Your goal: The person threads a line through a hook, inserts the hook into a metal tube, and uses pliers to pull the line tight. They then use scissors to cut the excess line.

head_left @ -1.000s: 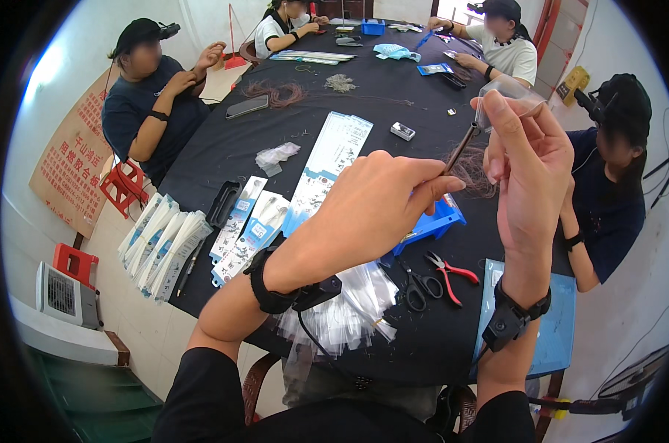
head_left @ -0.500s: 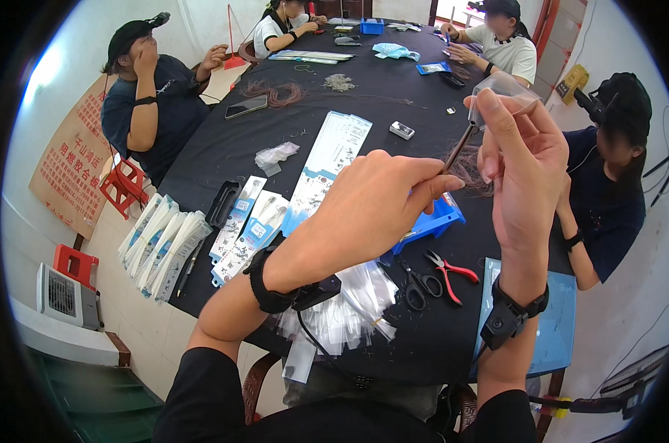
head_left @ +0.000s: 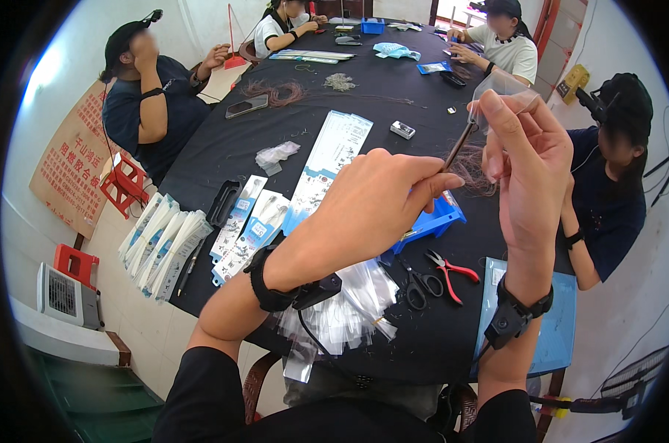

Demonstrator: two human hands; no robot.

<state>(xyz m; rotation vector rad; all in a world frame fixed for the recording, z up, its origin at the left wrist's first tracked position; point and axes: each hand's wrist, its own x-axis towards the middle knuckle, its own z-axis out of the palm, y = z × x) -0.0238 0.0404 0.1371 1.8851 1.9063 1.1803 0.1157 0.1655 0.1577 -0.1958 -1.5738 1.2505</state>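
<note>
My left hand is closed, its thumb and forefinger pinching a thin dark rod that slants up to the right. The rod's upper end meets a small clear plastic bag; whether it is inside cannot be made out. My right hand, raised beside it, grips that bag between thumb and fingers. Beneath my hands lie a blue plastic tray, black scissors and red-handled pliers. Clear plastic sleeves are heaped under my left forearm.
Printed cards and bundled packets lie on the black-covered table to the left. A blue board is under my right forearm. Tangled fine strands show behind the rod. Several people sit around the table.
My right hand has shifted slightly to the right, still with the bag. My left hand keeps the rod almost unmoved. The person at the left has moved a little.
</note>
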